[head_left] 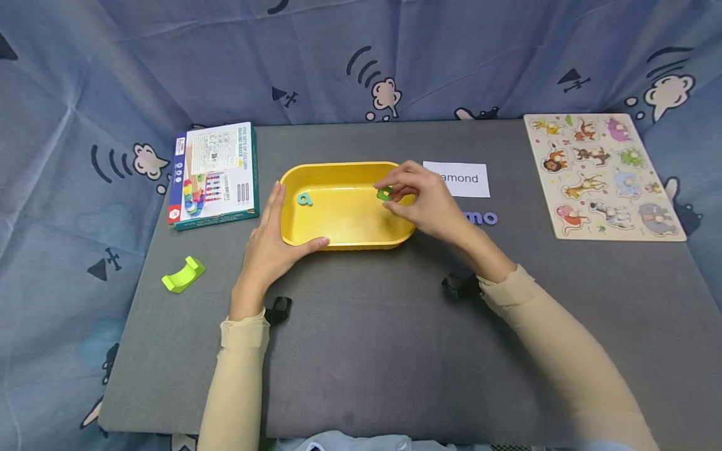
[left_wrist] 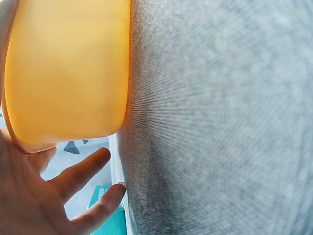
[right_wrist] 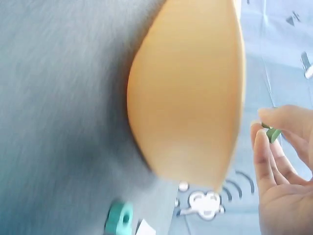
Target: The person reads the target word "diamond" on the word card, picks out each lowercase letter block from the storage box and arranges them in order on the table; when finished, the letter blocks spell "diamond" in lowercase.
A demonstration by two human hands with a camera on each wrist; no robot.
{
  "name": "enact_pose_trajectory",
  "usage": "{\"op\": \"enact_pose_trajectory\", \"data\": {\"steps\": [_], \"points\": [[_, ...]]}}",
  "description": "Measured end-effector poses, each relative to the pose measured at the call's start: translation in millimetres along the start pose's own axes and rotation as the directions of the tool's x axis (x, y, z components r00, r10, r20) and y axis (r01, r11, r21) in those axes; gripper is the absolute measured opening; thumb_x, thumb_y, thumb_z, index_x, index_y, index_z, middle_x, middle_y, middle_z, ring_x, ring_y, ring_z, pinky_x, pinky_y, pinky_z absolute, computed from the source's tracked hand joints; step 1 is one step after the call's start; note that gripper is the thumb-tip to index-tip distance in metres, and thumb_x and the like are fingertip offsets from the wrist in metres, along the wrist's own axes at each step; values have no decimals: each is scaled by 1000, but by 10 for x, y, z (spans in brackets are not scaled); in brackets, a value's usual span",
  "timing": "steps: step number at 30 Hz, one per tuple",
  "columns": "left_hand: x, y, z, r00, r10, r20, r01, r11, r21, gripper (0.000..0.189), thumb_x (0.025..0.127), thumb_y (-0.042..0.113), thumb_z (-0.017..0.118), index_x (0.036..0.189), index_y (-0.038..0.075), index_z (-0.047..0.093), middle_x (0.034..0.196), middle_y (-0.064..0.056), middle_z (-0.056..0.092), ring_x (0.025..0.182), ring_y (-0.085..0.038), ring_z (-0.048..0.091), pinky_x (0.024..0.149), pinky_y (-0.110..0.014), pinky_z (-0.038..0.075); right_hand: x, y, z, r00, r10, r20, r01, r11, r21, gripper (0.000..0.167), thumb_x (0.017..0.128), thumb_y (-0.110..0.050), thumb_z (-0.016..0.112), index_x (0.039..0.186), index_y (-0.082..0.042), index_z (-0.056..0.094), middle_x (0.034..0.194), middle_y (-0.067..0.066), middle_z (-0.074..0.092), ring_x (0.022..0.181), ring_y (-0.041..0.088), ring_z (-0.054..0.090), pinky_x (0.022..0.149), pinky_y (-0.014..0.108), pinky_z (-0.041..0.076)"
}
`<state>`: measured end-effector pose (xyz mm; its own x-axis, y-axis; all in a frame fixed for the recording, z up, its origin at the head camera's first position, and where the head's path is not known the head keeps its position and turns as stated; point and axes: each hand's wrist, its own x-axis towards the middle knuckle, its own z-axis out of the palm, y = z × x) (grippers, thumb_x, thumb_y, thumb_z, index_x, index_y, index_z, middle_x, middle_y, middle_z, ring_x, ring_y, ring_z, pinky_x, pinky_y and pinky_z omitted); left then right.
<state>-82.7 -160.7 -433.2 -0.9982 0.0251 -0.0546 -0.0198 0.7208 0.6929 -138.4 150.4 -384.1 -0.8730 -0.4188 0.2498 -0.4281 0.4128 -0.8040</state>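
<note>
A small green piece with a hole (head_left: 385, 193), possibly a letter, is pinched between thumb and fingers of my right hand (head_left: 425, 197). That hand is above the right end of a yellow tray (head_left: 350, 241). On the tray's floor at the left lies a light-blue letter (head_left: 304, 198). My left hand (head_left: 272, 241) rests against the tray's left end, thumb along the near rim. In the left wrist view, its fingers (left_wrist: 80, 171) are straight and spread. Purple letters "mo" (head_left: 481, 218) lie right of the tray, partly behind my right forearm.
A white card (head_left: 465, 180) reads "amond", its start hidden. A teal piece (right_wrist: 119, 218) lies by the tray in the right wrist view. A boxed toy (head_left: 217, 175) and a green curved block (head_left: 183, 274) are left; an animal puzzle board (head_left: 603, 178) is right.
</note>
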Motion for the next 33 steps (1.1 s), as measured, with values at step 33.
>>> {"op": "enact_pose_trajectory", "data": {"steps": [33], "points": [[-4,-5,2,1000,6,5,-6,1000,-7,126,76,73,83,170,43,4,177,23,2,160,-34,31,120,-75,27,-1024,762,-1204,946,288,-150,-325,838,-439,28,85,0,86,111,3,78,109,25,72,97,39,64,82,47,43]]}}
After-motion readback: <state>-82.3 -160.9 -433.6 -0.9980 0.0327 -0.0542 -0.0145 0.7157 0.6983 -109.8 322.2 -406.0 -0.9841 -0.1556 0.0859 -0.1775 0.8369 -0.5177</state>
